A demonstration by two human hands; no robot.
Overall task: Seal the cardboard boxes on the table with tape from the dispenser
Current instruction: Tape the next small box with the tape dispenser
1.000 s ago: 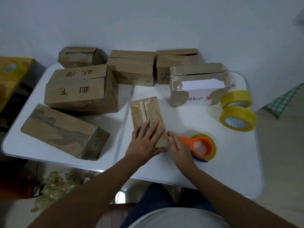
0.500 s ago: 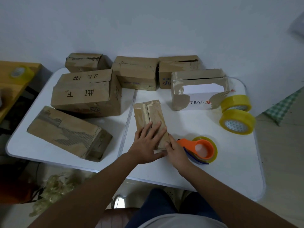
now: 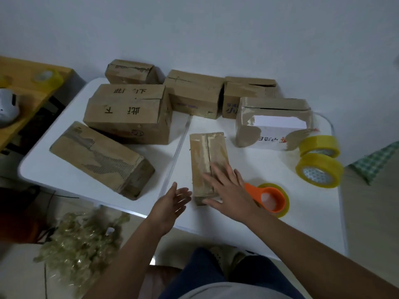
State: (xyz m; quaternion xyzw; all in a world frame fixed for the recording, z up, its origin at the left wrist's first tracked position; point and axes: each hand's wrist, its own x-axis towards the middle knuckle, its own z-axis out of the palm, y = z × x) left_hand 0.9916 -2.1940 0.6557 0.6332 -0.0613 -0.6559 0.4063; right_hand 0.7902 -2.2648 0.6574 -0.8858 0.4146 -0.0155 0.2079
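Observation:
A small narrow cardboard box [image 3: 207, 152] lies on the white table [image 3: 302, 212], a seam running along its top. My right hand [image 3: 228, 190] lies flat on the near end of this box with fingers spread. My left hand [image 3: 172, 203] hovers just left of the box, fingers straight, palm turned toward it, holding nothing. The orange tape dispenser [image 3: 269, 199] with its yellow roll lies on the table just right of my right hand.
Several more cardboard boxes stand behind and to the left: a long one [image 3: 101, 158], a big lettered one [image 3: 129, 113], a torn white one [image 3: 274, 124]. Two yellow tape rolls [image 3: 319, 169] sit at the right edge. A wooden side table [image 3: 26, 93] is far left.
My left hand has lifted off the small box and moved to its left side. My right hand has shifted from the box's near end beside the dispenser onto the box top.

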